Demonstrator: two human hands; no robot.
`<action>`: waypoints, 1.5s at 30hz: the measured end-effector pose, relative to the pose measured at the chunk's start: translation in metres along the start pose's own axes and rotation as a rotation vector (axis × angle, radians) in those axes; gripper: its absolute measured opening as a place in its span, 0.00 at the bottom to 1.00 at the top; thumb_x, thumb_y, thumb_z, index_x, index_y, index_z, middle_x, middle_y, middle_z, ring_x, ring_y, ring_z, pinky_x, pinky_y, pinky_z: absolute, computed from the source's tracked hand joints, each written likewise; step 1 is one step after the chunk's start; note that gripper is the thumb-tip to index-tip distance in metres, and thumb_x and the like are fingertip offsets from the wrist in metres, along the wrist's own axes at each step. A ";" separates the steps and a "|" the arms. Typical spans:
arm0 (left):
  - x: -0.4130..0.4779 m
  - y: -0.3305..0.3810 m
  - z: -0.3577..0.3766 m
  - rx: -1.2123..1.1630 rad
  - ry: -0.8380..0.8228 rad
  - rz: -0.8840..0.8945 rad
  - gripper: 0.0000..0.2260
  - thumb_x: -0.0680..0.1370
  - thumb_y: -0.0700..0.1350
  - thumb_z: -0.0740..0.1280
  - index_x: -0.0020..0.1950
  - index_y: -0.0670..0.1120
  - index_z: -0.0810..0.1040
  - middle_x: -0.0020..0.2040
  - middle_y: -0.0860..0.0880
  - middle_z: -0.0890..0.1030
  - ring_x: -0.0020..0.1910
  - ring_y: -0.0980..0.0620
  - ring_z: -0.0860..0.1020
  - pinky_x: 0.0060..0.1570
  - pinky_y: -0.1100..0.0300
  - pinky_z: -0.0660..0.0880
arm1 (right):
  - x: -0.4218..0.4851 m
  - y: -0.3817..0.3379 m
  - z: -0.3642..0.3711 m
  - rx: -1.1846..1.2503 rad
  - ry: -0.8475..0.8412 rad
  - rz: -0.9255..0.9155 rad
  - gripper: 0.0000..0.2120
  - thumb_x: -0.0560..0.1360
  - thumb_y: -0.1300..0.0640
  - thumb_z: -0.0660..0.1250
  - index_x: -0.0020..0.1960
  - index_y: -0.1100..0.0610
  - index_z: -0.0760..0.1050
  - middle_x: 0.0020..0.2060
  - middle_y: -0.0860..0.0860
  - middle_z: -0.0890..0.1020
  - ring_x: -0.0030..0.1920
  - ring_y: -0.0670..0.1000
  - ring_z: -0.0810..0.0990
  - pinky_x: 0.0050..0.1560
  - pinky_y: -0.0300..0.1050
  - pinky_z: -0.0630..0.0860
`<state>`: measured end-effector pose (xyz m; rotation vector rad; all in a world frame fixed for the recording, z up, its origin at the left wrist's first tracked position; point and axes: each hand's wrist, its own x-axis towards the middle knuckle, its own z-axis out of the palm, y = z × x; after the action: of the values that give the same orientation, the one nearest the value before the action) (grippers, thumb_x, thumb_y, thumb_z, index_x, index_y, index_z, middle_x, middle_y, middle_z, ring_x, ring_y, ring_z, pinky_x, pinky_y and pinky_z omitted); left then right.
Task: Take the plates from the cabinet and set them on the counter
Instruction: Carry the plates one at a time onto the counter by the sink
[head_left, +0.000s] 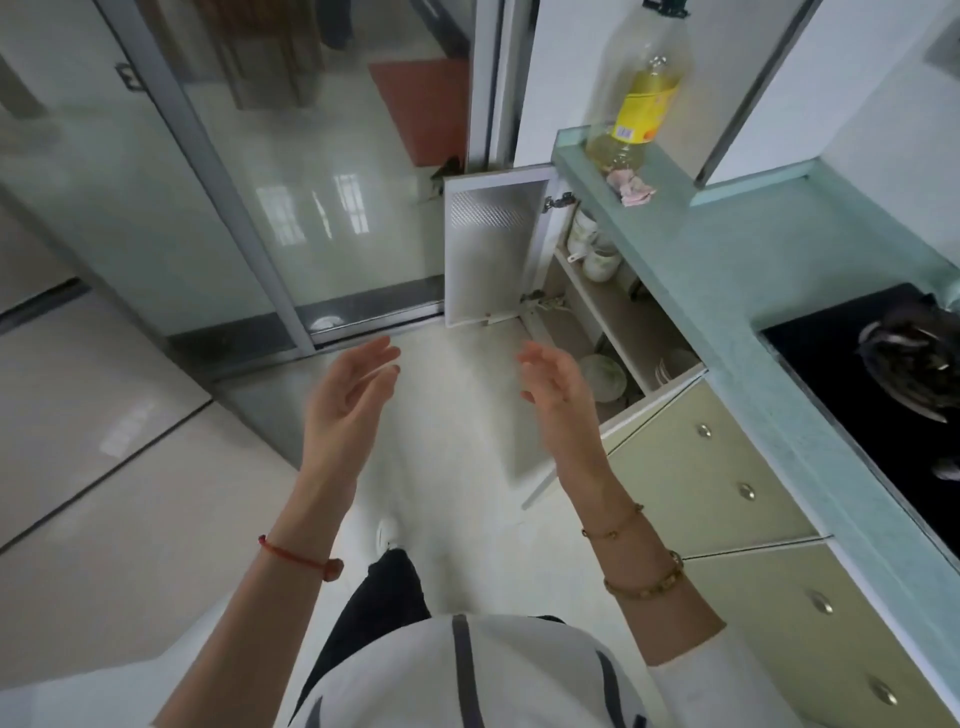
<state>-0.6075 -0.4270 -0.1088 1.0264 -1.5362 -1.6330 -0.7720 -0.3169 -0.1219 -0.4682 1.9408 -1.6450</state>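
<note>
Both hands empty, left hand (353, 384) and right hand (550, 382) spread, plates (602, 376) on cabinet (597, 306) bottom shelf under counter (691, 270); risk: low reach past open door (493, 249), likely knock or slipped grip.

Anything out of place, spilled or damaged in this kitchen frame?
Only a small thing: a crumpled pink scrap lies on the counter beside the oil bottle, like stray litter. The cabinet door stands open, which suits the task; nothing looks spilled or broken.
</note>
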 end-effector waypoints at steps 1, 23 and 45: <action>0.025 -0.003 0.001 0.008 -0.025 -0.003 0.13 0.82 0.37 0.64 0.66 0.45 0.77 0.62 0.46 0.82 0.63 0.47 0.80 0.69 0.47 0.73 | 0.018 0.001 0.007 0.002 0.030 0.011 0.13 0.80 0.59 0.63 0.64 0.55 0.75 0.60 0.50 0.80 0.61 0.50 0.78 0.67 0.56 0.73; 0.396 -0.015 0.122 0.181 -0.714 -0.051 0.13 0.79 0.40 0.70 0.62 0.50 0.81 0.59 0.51 0.85 0.61 0.57 0.81 0.69 0.49 0.74 | 0.246 0.016 0.059 0.134 0.735 0.206 0.13 0.80 0.58 0.62 0.63 0.55 0.75 0.57 0.50 0.80 0.59 0.50 0.78 0.63 0.51 0.77; 0.579 -0.212 0.383 0.360 -1.071 0.038 0.12 0.77 0.49 0.69 0.58 0.61 0.81 0.57 0.58 0.84 0.58 0.59 0.82 0.55 0.70 0.75 | 0.467 0.203 -0.059 0.142 0.993 0.546 0.12 0.78 0.56 0.62 0.60 0.54 0.78 0.49 0.44 0.80 0.51 0.45 0.78 0.43 0.30 0.70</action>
<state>-1.2074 -0.7334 -0.3785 0.1996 -2.5668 -2.0480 -1.1596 -0.5052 -0.3991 1.0461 2.2376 -1.7373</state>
